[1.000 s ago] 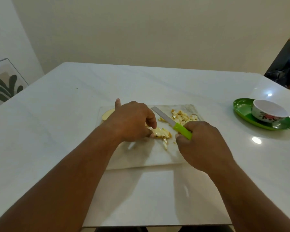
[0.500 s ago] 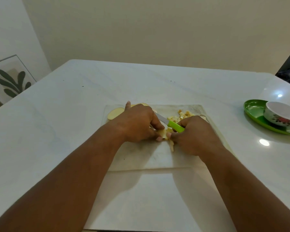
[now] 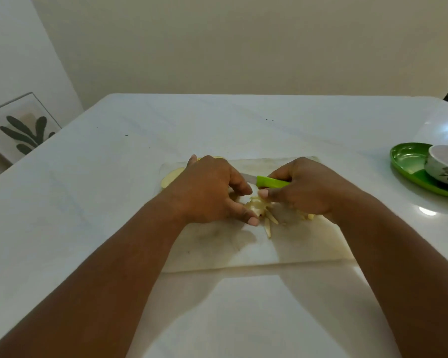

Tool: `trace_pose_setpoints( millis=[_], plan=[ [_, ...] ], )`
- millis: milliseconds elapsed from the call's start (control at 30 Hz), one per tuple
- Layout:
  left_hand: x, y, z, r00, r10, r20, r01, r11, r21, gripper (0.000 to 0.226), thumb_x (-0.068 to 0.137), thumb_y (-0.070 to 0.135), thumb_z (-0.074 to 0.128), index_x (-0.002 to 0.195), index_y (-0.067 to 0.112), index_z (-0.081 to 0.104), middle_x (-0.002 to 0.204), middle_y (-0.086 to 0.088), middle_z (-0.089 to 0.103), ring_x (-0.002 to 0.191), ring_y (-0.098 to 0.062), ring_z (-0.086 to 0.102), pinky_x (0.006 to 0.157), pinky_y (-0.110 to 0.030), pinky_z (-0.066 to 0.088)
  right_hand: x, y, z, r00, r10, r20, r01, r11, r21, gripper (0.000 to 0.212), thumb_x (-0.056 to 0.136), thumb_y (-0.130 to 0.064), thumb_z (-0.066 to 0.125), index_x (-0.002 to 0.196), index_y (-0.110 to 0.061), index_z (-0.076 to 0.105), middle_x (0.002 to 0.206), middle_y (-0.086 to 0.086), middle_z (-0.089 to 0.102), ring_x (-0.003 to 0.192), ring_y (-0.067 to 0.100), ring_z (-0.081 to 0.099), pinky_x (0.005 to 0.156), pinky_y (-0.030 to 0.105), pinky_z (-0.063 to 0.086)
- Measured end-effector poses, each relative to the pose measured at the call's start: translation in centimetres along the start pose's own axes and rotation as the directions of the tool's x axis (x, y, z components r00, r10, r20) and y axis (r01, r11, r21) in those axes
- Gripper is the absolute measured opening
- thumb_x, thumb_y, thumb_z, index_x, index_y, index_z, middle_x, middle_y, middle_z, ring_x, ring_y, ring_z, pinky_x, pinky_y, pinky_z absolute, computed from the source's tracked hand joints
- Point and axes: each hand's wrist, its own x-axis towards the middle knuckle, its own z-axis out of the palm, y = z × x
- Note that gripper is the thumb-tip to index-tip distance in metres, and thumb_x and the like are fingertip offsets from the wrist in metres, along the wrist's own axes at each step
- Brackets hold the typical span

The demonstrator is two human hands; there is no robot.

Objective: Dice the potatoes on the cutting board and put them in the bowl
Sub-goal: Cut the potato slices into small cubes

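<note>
Left hand (image 3: 210, 192) pinches pale potato strips (image 3: 259, 205); right hand (image 3: 305, 187) grips green-handled knife (image 3: 272, 182)

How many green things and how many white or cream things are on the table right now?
Green: 2, the knife handle and tray.
White or cream: 3, the cutting board, bowl and potato pile, counted as one.
Total: 5

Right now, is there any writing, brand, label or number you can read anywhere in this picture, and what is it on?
No readable text anywhere.
Bowl: a flower pattern only, no words.
Green knife handle: no brand visible.
Framed picture: a leaf design, no lettering.
Cutting board and green tray: plain.
</note>
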Motion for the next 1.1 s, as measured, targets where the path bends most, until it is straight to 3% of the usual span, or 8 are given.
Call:
trace_pose_setpoints(
  millis=[167,367,467,600,733,833,967,1100],
  plan=[
    [0.2,-1.2,-0.4,0.989,0.035,0.145,-0.038,0.999,0.022,0.068,0.062,0.063,0.090,0.125,0.050,0.068,0.118,0.022,0.069,0.113,-0.002,0.057,0.118,-0.057,0.032,-0.5,1.0,-0.3,0.997,0.036,-0.064,-0.032,0.998,0.060,0.019,0.082,-0.034,0.080,0.071,-0.020,0.073,0.073,0.004,0.065,0.058,0.016,0.055,0.054,0.026,0.042],
    [0.5,-1.3,0.1,0.976,0.065,0.208,-0.058,0.998,-0.039,0.057,0.060,0.084,0.071,0.114,0.065,0.065,0.097,0.023,0.071,0.103,0.006,0.059,0.116,-0.069,0.025,-0.1,0.8,0.7,0.997,0.037,-0.071,-0.042,0.996,-0.072,0.015,0.083,-0.031,0.077,0.075,-0.020,0.072,0.072,0.003,0.067,0.070,0.019,0.064,0.058,0.028,0.047],
    [0.6,-1.2,0.4,0.982,0.069,0.174,-0.068,0.998,-0.015,0.038,0.069,0.070,0.077,0.105,0.072,0.063,0.102,0.029,0.072,0.108,0.003,0.061,0.118,-0.065,0.024,0.2,0.5,1.0,0.997,0.038,-0.067,-0.042,0.997,-0.059,0.007,0.081,-0.025,0.077,0.076,-0.021,0.075,0.073,0.004,0.070,0.072,0.021,0.068,0.066,0.037,0.058],
    [0.4,-0.4,0.3,0.997,0.017,0.077,-0.025,0.993,0.112,0.028,0.073,0.064,0.082,0.099,0.060,0.072,0.105,0.026,0.074,0.111,0.000,0.060,0.122,-0.056,0.019,0.2,0.3,1.1,0.998,0.032,-0.057,-0.035,0.998,-0.057,0.005,0.081,-0.027,0.077,0.079,-0.022,0.076,0.077,0.003,0.071,0.075,0.019,0.068,0.066,0.034,0.058],
    [0.0,0.2,0.4,0.999,0.000,0.051,-0.011,0.978,0.208,0.040,0.070,0.072,0.077,0.105,0.054,0.074,0.111,0.025,0.071,0.115,0.001,0.055,0.123,-0.055,0.015,-0.4,0.5,0.5,0.997,0.020,-0.079,-0.023,0.999,-0.037,0.011,0.082,-0.028,0.076,0.075,-0.020,0.073,0.072,0.004,0.067,0.069,0.019,0.064,0.057,0.029,0.048],
    [-0.2,0.4,0.5,0.998,0.007,0.064,-0.019,0.980,0.197,0.056,0.067,0.076,0.076,0.118,0.055,0.069,0.113,0.024,0.071,0.118,0.001,0.055,0.124,-0.055,0.015,-1.3,0.5,-0.4,0.998,0.030,-0.062,-0.033,0.999,-0.035,0.011,0.077,-0.023,0.080,0.073,-0.020,0.071,0.071,0.005,0.069,0.068,0.024,0.069,0.061,0.033,0.055],
    [-0.1,0.0,0.8,0.991,0.042,0.131,-0.052,0.996,0.075,0.064,0.072,0.069,0.079,0.131,0.051,0.063,0.129,0.022,0.066,0.123,-0.002,0.055,0.118,-0.053,0.035,-1.9,0.1,-0.2,0.999,0.029,-0.018,-0.031,0.994,-0.107,0.024,0.066,-0.024,0.087,0.070,-0.017,0.064,0.063,0.000,0.062,0.061,0.020,0.063,0.055,0.031,0.048],
    [0.1,-0.7,1.1,0.986,0.042,0.162,-0.053,0.996,0.066,0.057,0.073,0.073,0.074,0.127,0.058,0.063,0.112,0.020,0.072,0.118,-0.001,0.056,0.119,-0.055,0.033,-1.5,0.4,0.3,0.997,0.030,-0.071,-0.038,0.992,-0.119,0.023,0.066,-0.022,0.085,0.071,-0.019,0.063,0.064,0.000,0.060,0.059,0.018,0.059,0.052,0.026,0.041]
  ],
)
